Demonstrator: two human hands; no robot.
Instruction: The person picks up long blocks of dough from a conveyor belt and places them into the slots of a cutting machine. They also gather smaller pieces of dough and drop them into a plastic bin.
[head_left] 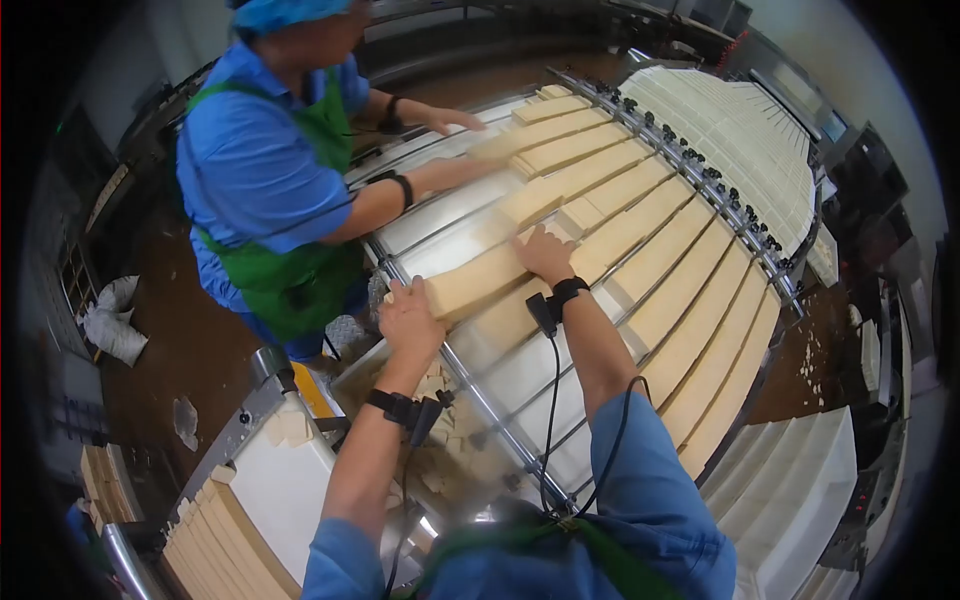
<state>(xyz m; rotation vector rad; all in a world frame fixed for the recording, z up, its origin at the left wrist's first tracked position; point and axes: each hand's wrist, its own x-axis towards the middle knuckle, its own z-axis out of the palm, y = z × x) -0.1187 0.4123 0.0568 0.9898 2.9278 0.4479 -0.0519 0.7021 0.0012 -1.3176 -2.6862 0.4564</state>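
A long pale-yellow slab (483, 283), like pressed dough or bean curd, spans the space between my two hands above the near side of the conveyor. My left hand (410, 322) is closed against its left end, close to the metal rail. At its right end, my right hand (546, 254) grips with bent fingers; part of the fingers is hidden. Beyond my right hand, long parallel strips (625, 235) of the same material lie in lanes on the white conveyor surface (455, 215). Another slab (505, 322) lies blurred just below the held one.
Across the conveyor, a co-worker (265, 170) in blue with a green apron reaches over the strips. A metal rail (480, 400) edges the near side, with offcuts (440, 440) below it. Stacked strips (225, 540) stand on a lower-left table. Cables hang from my wrists.
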